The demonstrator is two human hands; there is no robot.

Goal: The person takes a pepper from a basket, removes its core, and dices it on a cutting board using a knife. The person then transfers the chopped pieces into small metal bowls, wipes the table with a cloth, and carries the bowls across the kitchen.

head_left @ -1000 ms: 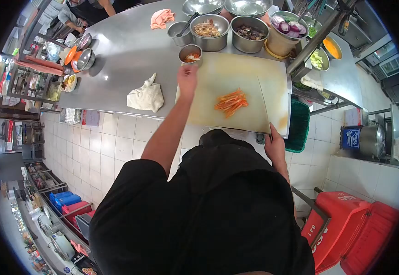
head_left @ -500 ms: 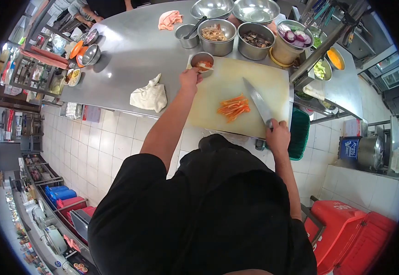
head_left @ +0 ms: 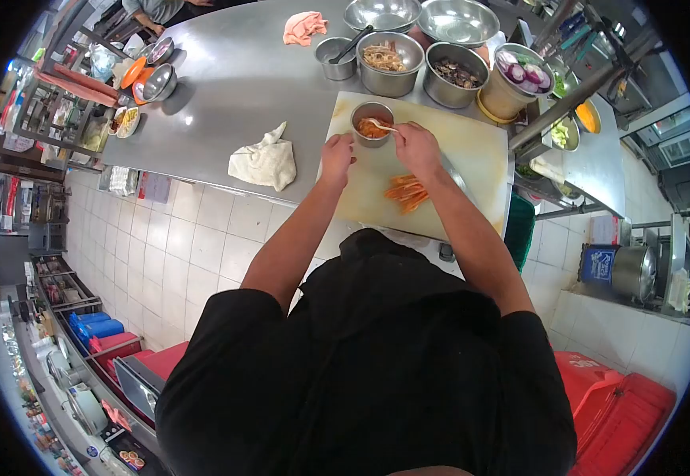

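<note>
My right hand (head_left: 418, 149) grips a light-coloured spoon (head_left: 383, 125), whose tip is inside a small metal pot (head_left: 372, 141) of orange-red strips. The pot stands on the cutting board (head_left: 351, 205) near its far left corner. Just left of and below the pot is my left hand (head_left: 337, 159), fingers loosely bent and apart, with nothing in it. A pile of orange strips (head_left: 405, 193) lies on the board under my right wrist. Partly hidden behind my right forearm, a knife (head_left: 457, 176) rests on the board.
Behind the board stand metal pots of pale strips (head_left: 391, 83) and dark pieces (head_left: 454, 99), plus a tub of purple onions (head_left: 522, 86). A white cloth (head_left: 264, 161) lies left; a pink cloth (head_left: 305, 28) is farther back. Another person's hand (head_left: 157, 30) shows at the far left.
My right hand has left the knife on the board and come over to the spoon in the pot. My left hand has let go of the pot, which sits slightly farther onto the board.
</note>
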